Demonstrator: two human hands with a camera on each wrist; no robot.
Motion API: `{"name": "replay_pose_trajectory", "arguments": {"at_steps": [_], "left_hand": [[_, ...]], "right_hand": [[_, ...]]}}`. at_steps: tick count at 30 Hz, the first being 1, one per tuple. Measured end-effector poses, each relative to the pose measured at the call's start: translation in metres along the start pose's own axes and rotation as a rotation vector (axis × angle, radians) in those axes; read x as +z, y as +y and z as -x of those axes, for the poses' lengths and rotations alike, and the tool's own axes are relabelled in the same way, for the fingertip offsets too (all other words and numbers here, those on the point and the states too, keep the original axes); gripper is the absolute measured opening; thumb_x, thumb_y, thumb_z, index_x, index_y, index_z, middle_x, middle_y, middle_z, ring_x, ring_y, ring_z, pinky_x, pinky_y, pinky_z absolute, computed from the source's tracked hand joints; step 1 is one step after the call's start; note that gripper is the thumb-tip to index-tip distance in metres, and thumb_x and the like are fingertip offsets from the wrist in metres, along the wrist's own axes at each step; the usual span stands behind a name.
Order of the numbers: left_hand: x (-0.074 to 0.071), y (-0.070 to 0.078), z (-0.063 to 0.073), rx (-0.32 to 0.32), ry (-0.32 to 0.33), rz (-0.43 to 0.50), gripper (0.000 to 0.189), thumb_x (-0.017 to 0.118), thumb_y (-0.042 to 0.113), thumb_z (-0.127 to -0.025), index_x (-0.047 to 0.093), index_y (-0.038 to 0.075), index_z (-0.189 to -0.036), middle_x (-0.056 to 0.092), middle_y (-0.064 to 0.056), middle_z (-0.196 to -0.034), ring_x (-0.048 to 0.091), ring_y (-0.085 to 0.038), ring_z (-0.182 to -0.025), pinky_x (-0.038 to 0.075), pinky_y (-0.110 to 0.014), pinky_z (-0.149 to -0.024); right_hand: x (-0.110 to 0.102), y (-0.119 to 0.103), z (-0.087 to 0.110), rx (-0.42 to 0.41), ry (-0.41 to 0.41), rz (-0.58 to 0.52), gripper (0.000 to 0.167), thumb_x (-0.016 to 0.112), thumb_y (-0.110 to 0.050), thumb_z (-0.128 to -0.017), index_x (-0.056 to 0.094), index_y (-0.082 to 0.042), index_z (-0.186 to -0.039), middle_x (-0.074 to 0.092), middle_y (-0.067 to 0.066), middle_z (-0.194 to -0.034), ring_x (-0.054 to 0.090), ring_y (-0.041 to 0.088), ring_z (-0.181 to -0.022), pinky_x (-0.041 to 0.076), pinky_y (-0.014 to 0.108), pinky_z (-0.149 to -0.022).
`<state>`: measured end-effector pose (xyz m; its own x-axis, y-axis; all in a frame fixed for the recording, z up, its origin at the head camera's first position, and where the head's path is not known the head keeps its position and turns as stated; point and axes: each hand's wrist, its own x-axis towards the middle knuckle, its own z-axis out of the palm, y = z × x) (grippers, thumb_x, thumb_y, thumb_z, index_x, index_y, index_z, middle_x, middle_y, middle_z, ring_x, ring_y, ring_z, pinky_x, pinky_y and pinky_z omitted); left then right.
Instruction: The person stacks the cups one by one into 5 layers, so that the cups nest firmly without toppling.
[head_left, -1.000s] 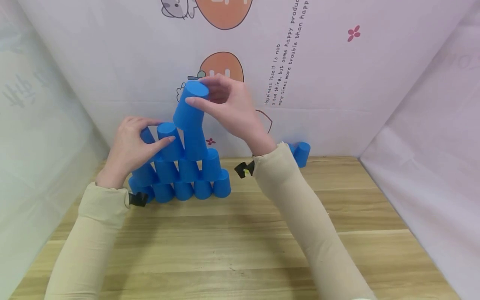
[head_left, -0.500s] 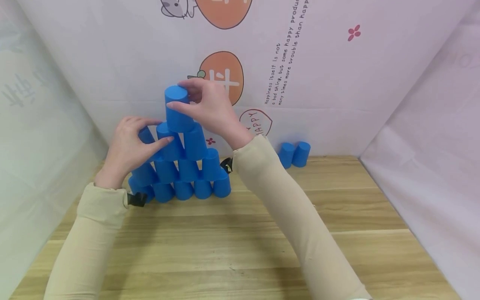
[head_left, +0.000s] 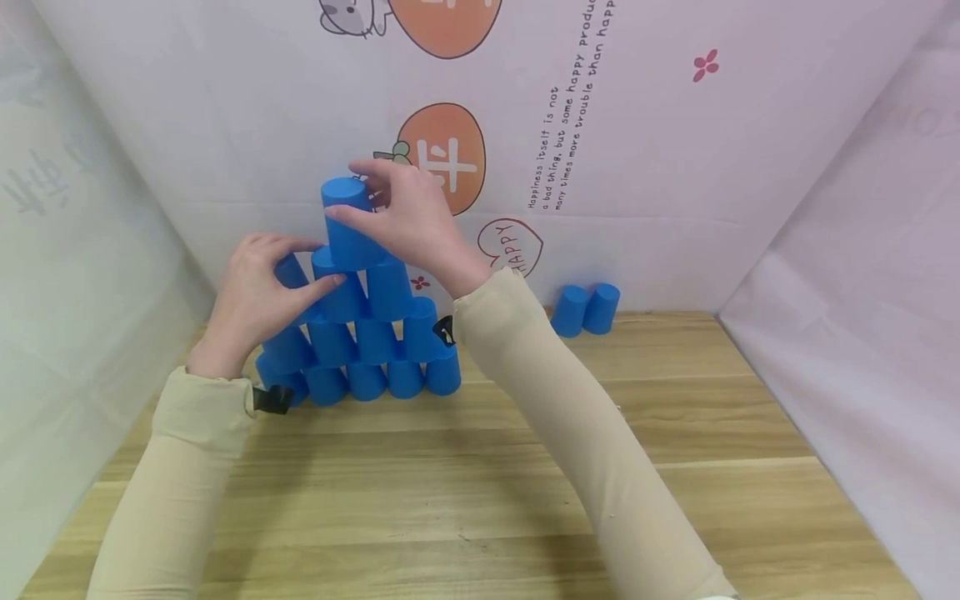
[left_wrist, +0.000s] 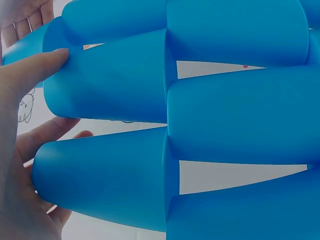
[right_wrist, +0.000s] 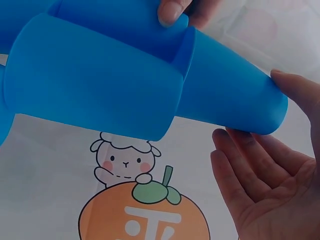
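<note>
Blue cups stand upside down in a stacked pyramid (head_left: 375,342) at the back left of the table. The top cup (head_left: 351,237) sits across two cups of the third row, and my right hand (head_left: 416,221) holds it near its closed end, thumb on the near side. In the right wrist view this top cup (right_wrist: 230,82) meets the cups below with its rim. My left hand (head_left: 258,292) steadies a third-row cup (head_left: 341,293), its thumb (left_wrist: 60,57) on one side and a finger on the other. Another third-row cup (left_wrist: 100,177) lies beside those fingers.
Two more blue cups, one of them a right-hand cup (head_left: 602,308), stand side by side on the table by the back wall. A printed white cloth (head_left: 637,167) hangs behind the wooden table (head_left: 450,500), with white cloth at both sides.
My right hand has moved left and slightly down, bringing the cup from tilted in the air to upright on top of the third row. My left hand has stayed in place.
</note>
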<state>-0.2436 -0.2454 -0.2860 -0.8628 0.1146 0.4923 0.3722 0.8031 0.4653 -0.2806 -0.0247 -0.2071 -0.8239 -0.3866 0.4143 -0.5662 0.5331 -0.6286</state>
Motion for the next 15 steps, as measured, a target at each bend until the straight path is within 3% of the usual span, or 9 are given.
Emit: {"name": "replay_pose_trajectory", "arguments": {"at_steps": [15], "left_hand": [[-0.0014, 0.0015, 0.0020, 0.000, 0.014, 0.001, 0.068, 0.075, 0.052, -0.089, 0.062, 0.007, -0.138, 0.060, -0.019, -0.136, 0.044, -0.038, -0.129, 0.038, -0.067, -0.099]], "right_hand": [[0.0009, 0.0083, 0.0031, -0.001, -0.013, 0.003, 0.078, 0.077, -0.054, -0.086, 0.050, -0.020, -0.151, 0.065, -0.003, -0.133, 0.063, 0.011, -0.113, 0.055, 0.029, -0.088]]}}
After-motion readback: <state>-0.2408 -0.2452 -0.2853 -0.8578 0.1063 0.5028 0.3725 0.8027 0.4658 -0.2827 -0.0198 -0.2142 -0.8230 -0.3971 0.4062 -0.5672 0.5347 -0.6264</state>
